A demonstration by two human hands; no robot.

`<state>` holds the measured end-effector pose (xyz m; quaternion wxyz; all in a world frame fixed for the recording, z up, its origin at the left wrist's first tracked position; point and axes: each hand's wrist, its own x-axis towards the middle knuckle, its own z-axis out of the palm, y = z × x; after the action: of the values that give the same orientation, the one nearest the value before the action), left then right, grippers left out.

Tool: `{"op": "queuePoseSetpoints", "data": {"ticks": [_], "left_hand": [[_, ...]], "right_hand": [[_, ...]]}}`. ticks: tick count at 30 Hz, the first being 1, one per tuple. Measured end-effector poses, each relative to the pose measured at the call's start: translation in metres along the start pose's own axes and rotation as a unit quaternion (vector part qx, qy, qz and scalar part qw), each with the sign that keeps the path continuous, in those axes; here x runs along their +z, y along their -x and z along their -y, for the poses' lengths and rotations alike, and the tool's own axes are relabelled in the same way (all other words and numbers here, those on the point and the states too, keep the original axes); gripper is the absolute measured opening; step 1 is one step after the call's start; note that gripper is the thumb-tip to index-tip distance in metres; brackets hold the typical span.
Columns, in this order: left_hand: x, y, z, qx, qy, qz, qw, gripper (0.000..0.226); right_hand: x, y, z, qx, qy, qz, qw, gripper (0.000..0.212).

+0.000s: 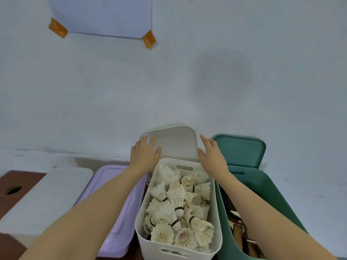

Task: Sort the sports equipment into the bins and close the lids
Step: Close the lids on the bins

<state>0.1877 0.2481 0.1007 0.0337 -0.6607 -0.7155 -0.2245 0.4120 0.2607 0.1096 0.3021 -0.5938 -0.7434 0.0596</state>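
A white bin (146,207) stands open at the centre, filled with several white shuttlecocks (176,205). Its white lid (176,141) leans upright against the wall behind it. My left hand (144,154) lies with spread fingers on the lid's left edge. My right hand (212,152) touches the lid's right edge with straight fingers. A green bin (266,188) to the right is open, with wooden handles (238,233) inside. Its green lid (242,151) leans on the wall behind it.
A purple bin with its lid on (120,203) stands left of the white bin. Further left is a white bin with its lid on (47,197). All rest on a brown table (11,179) against a pale wall with a taped sheet (101,15).
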Motion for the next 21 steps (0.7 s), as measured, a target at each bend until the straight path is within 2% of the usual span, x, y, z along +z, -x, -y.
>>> {"op": "queuePoseSetpoints", "data": {"ticks": [5,9,11,13,15,17,21], "left_hand": [[0.007,-0.022,0.029,-0.050,0.025,0.067,0.996,0.069],[0.021,-0.041,0.044,-0.034,0.051,0.124,0.990,0.080],[0.030,-0.050,0.044,-0.021,0.071,0.140,0.987,0.080],[0.035,-0.057,0.037,-0.006,0.097,0.146,0.985,0.076],[0.041,-0.061,0.026,0.016,0.121,0.130,0.984,0.071],[0.048,-0.064,0.016,0.032,0.146,0.119,0.982,0.069],[0.066,-0.066,0.006,0.019,0.194,0.123,0.973,0.072]], "right_hand": [[0.018,-0.034,-0.002,-0.013,-0.005,0.048,0.999,0.062],[0.044,-0.055,-0.013,0.056,-0.034,0.058,0.996,0.078],[0.055,-0.058,-0.019,0.061,-0.050,0.031,0.996,0.078],[0.060,-0.055,-0.026,0.056,-0.014,-0.063,0.996,0.073],[0.062,-0.052,-0.034,0.091,0.016,-0.136,0.986,0.069],[0.064,-0.051,-0.045,0.108,0.047,-0.123,0.985,0.070],[0.072,-0.049,-0.066,0.075,0.114,-0.077,0.988,0.067]]}}
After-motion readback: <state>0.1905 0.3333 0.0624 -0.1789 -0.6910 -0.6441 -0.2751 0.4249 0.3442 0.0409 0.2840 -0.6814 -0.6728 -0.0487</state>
